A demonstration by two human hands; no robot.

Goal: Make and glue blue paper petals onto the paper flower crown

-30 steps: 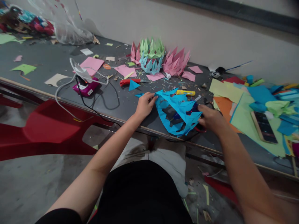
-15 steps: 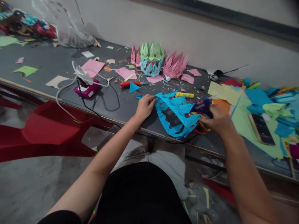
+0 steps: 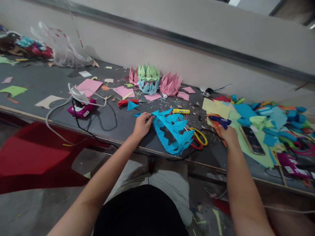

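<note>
My left hand (image 3: 142,124) pinches the left edge of a spiky blue folded-paper piece (image 3: 172,131) that lies near the front edge of the grey table (image 3: 44,82). My right hand (image 3: 228,134) is closed round a blue glue gun (image 3: 219,120), held off to the right of the blue piece over sheets of coloured paper (image 3: 221,109). Yellow-handled and red-handled scissors (image 3: 199,139) lie between the blue piece and my right hand.
Finished pink, green and blue paper crowns (image 3: 154,80) stand at the wall. A magenta power strip (image 3: 78,109) with cables, a red cutter (image 3: 125,102), a yellow glue stick (image 3: 180,111), a phone (image 3: 251,140) and heaps of paper scraps lie around. A red plastic chair (image 3: 29,154) stands left.
My right hand drew the blue glue gun out from the blue paper piece and carried it to the right, uncovering the scissors. The left hand kept its hold; the view tilted up.
</note>
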